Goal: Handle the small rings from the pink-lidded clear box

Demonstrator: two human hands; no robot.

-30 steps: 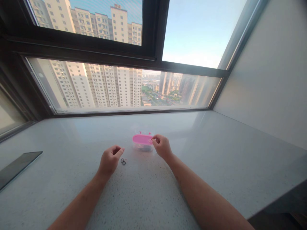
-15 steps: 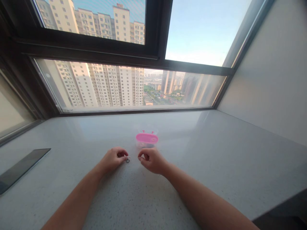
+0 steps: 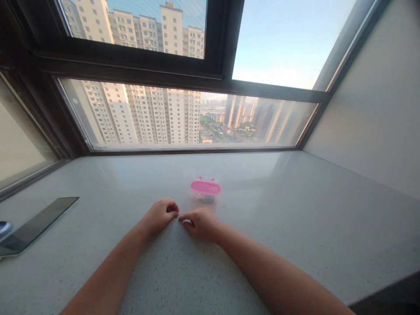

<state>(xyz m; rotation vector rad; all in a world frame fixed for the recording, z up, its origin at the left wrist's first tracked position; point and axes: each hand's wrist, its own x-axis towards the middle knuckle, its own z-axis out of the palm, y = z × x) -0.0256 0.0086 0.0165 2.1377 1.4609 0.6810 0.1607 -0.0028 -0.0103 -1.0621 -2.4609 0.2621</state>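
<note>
Speckled pale stone makes up the table (image 3: 295,227). My left hand (image 3: 160,217) and right hand (image 3: 200,223) now meet fingertip to fingertip, curled over the small rings, which I cannot see. Half a second ago they were apart. Behind sits an oval pink-lidded clear box (image 3: 205,190).

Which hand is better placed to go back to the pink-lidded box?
Right, probably. The right hand lies just in front of the pink-lidded box; the left hand sits further left. Both fingertips meet over something tiny on the sill, so either would have to let go.
</note>
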